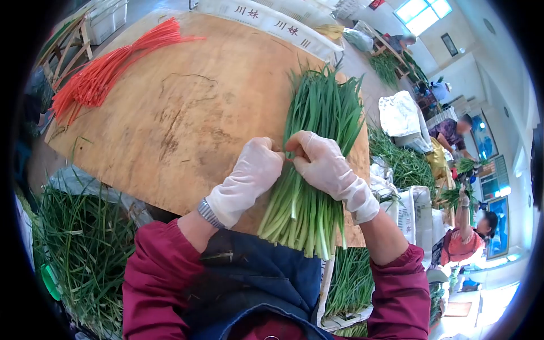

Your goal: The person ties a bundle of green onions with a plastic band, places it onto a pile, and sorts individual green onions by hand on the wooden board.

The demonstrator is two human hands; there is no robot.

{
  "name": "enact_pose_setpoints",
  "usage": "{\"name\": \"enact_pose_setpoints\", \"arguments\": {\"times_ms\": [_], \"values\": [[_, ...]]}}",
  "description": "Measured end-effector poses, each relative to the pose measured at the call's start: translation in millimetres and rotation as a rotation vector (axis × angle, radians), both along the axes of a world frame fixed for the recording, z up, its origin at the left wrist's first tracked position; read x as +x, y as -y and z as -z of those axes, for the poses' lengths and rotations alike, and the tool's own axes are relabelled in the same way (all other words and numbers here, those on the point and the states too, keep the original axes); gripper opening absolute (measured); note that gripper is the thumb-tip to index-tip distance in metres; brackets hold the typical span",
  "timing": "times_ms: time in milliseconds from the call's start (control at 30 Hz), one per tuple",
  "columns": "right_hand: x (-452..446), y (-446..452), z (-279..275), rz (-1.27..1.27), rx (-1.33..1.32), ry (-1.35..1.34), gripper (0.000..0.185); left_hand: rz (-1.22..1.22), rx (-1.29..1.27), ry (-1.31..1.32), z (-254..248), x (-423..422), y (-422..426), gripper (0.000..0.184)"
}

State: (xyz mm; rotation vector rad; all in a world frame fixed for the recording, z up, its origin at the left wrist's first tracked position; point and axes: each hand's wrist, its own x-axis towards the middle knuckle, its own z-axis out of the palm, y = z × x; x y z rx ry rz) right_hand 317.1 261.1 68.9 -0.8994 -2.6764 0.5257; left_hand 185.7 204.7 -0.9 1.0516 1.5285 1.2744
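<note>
A bunch of garlic chives (324,105) lies on the right part of the wooden board, green tips pointing away and pale stems toward me. At its left edge, around mid-length, a small bit of red tie (288,160) shows between my fingertips. My left hand (255,173), in a whitish glove, is closed in a pinch just left of the bunch. My right hand (324,165), gloved the same way, rests over the stems with its fingers curled at the tie. Most of the tie is hidden by the hands and leaves.
A pile of red ties (110,73) lies at the board's (187,141) far left. Loose chives (79,249) fill a lined container at lower left. A crate of chives (350,283) stands below the board. White crates (416,209) and people (464,243) are at the right.
</note>
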Motion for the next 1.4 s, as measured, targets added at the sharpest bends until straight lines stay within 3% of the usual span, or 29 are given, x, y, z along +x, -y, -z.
{"name": "enact_pose_setpoints", "arguments": {"times_ms": [33,133,167,300,367,567,667,767,933,1067,1167,1267,1300,1400], "values": [[-1,0,-1,0.005,-0.028,0.022,0.022,0.006,-0.033,0.077,-4,0,-1,0.018],[-2,-3,17,-0.013,-0.042,-0.157,0.03,-0.02,0.124,-0.258,-24,6,1,0.016],[-1,-6,20,-0.048,0.018,-0.177,0.038,-0.004,0.214,-0.234,-20,6,-1,0.016],[0,0,3,-0.019,-0.171,-0.129,0.048,0.026,0.11,-0.267,-23,1,-5,0.015],[3,0,5,0.019,-0.188,-0.141,0.047,0.079,0.0,-0.198,-30,-4,-2,0.015],[12,6,-2,0.153,-0.236,-0.115,0.042,0.141,0.038,-0.104,-34,3,3,0.012],[25,-3,3,0.158,-0.509,-0.535,0.046,0.165,0.207,-0.071,-31,8,4,0.01],[33,13,-17,0.278,-0.511,-0.76,0.045,0.102,0.506,-0.283,-23,14,-2,0.009],[82,7,-20,0.654,-0.417,-0.896,0.037,0.322,0.119,0.304,-40,8,-3,0.01],[110,-12,-1,0.854,-0.682,-0.709,0.05,0.324,0.053,0.655,-25,2,-9,0.013],[103,-30,19,0.809,-0.916,-0.725,0.067,0.325,0.012,0.714,-25,-3,-12,0.014],[76,-56,14,0.843,-0.931,-0.625,0.052,0.331,-0.046,0.738,-24,-14,-14,0.014],[63,-57,-3,0.842,-0.965,-0.65,0.045,0.327,-0.066,0.756,-21,-17,-14,0.013],[34,-90,16,0.788,-0.994,-0.869,0.038,0.327,-0.1,0.825,-14,-23,-19,0.013]]}}
